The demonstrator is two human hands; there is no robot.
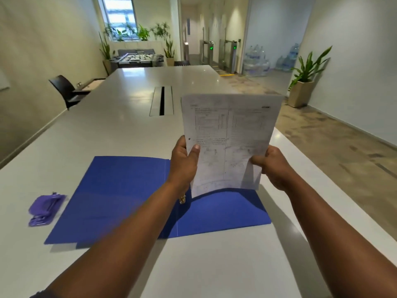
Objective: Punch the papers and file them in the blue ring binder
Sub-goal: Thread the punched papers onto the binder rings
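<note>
Both hands held the papers point(229, 140) upright above the open blue ring binder point(120, 190), left hand point(184, 162) and right hand point(272, 166) pinching opposite edges, likely to square them. The purple punch point(46, 209) sat near the bench's left edge.

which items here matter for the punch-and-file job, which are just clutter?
Job: papers, held by left hand and right hand; open blue ring binder; purple hole punch.
Clutter: black chair, potted plant, water bottles.
</note>
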